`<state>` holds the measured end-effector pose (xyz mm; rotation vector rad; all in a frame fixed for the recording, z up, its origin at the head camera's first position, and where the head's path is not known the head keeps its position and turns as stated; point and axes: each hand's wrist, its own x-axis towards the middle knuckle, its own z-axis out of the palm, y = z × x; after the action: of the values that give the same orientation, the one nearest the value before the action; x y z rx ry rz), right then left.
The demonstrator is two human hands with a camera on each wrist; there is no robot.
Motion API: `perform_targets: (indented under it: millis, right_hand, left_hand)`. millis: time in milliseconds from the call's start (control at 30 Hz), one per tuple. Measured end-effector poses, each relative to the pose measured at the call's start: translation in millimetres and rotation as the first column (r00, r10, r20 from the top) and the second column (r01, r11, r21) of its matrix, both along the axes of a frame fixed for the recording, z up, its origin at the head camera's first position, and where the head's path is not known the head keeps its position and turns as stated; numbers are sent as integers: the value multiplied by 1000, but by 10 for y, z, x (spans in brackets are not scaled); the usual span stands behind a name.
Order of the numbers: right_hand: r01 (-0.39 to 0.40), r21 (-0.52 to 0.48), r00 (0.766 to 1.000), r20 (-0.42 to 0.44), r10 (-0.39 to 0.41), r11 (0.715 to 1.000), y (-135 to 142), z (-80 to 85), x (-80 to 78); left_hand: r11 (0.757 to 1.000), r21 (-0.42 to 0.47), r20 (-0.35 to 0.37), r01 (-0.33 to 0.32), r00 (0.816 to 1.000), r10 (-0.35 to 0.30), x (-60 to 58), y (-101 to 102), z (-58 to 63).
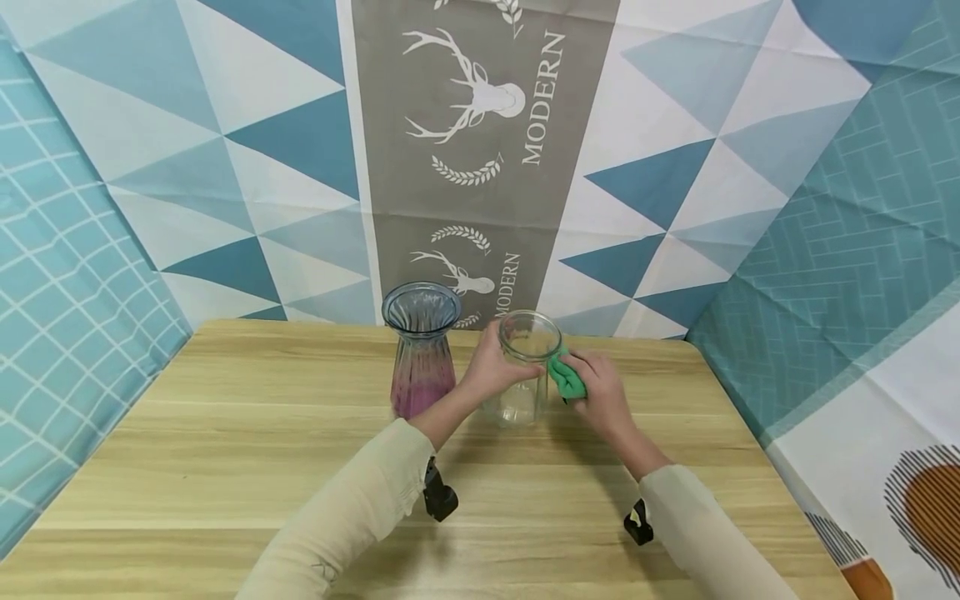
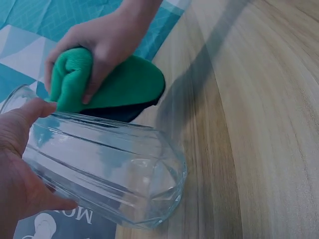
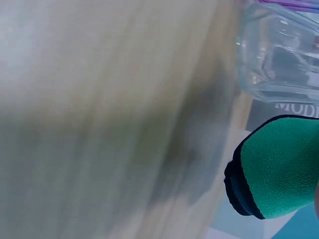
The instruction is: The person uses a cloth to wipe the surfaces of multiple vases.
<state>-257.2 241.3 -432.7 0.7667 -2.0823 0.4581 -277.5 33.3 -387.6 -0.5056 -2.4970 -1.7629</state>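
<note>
A clear ribbed glass vase (image 1: 517, 404) stands toward the back of the wooden table. My left hand (image 1: 495, 367) grips it just below the rim, thumb and fingers spread around its near side. In my right hand (image 1: 602, 392) is a bunched green cloth (image 1: 566, 379), held against or very close to the vase's right side near the top. The left wrist view shows the cloth (image 2: 127, 84) with a dark underside, squeezed between thumb and fingers. Most of the right hand lies outside the right wrist view, where the cloth (image 3: 279, 167) hangs beside the vase (image 3: 279, 59).
Left of the clear vase stands a second glass vase (image 1: 423, 354), bluish at its flared rim and purple toward the base. The wooden table (image 1: 262, 467) ends at a patterned cloth backdrop (image 1: 292, 167). Black wrist mounts (image 1: 439, 496) show beneath the sleeves.
</note>
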Motion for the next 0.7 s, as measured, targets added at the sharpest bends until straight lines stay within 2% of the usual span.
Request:
perform_targets:
  millis: [233,300,500,700]
  right_hand:
    - [4,177,1000,25,-9,984,89,-123,63]
    - [4,196,999,33,-11,981,102,-125,74]
    - [11,105,1000,1,-11,994,95,-36,45]
    - [35,52,999,-19,-34,998,30,89,2]
  left_hand:
    - [999,34,4,-27,1000,27,-9,32,-22]
    - [999,30,19,-30,999,29,-8,27,-12]
    - [1000,15,30,-15,999,15,6,12,-8]
    - [998,-46,7,-53,999,53,13,-1,-6]
